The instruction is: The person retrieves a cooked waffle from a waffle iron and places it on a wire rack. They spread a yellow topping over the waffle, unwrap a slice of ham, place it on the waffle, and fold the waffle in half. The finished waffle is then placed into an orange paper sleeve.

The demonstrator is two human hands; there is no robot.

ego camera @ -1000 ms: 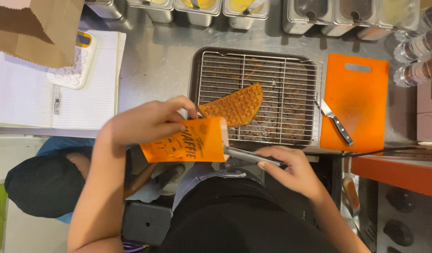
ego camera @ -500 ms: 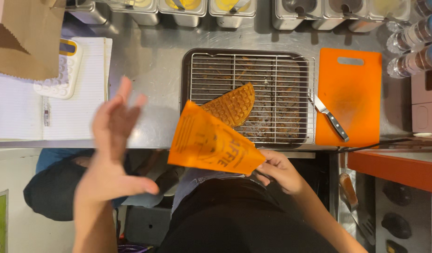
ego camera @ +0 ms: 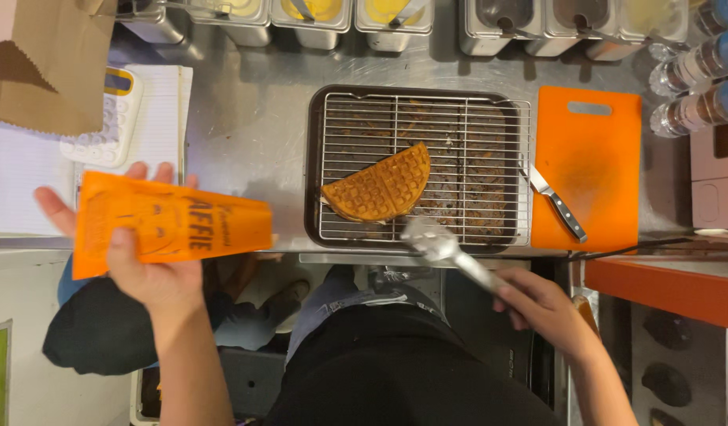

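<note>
Hands: left [ego camera: 155,272] gripping orange paper sleeve [ego camera: 167,225], right [ego camera: 537,304] with tongs [ego camera: 447,252] beside folded waffle [ego camera: 380,185]

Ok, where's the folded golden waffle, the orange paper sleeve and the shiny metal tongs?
Folded golden waffle [ego camera: 380,188]: head view, middle of its grid top.
Orange paper sleeve [ego camera: 168,224]: head view, centre of its flat printed face, held by the left hand.
Shiny metal tongs [ego camera: 435,244]: head view, on the blurred tips, held by the right hand.

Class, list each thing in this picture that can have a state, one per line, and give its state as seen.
Orange paper sleeve: held flat in the left hand.
Metal tongs: held by the right hand, tips at the tray edge.
Folded waffle: lying on the wire rack.
Knife: lying on the orange cutting board.
Brown paper bag: open.
</note>
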